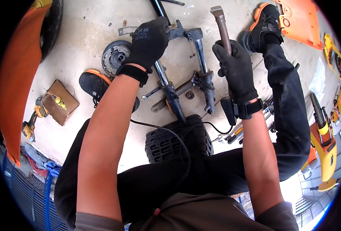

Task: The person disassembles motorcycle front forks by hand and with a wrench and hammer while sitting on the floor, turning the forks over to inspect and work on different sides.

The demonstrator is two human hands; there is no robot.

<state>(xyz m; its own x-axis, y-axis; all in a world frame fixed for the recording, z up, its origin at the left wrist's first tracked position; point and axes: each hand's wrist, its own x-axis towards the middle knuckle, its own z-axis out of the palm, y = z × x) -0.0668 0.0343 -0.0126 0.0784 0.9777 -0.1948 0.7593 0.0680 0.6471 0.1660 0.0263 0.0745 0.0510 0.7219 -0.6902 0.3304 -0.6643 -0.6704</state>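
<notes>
A motorbike front fork (198,50) lies in front of me, its two chrome tubes running down into dark lower legs. My left hand (149,41), in a black glove, is closed around the fork's upper end, by the stem and clamp. Most of its fingertips are hidden behind the glove. Gripped upright in my gloved right hand (237,69) is a rusty brown hammer-like tool (222,29) with a broad, blunt end. That end is raised to the right of the fork, apart from it. A wheel hub (116,57) rests on the floor beside my left wrist.
A black ridged crate-like seat (153,148) shows between my legs. A torn cardboard box (64,102) and a yellow cordless drill (36,119) lie at left. Hand tools (236,134) lie by my right leg. Orange panels (299,23) and yellow parts (324,150) stand at right.
</notes>
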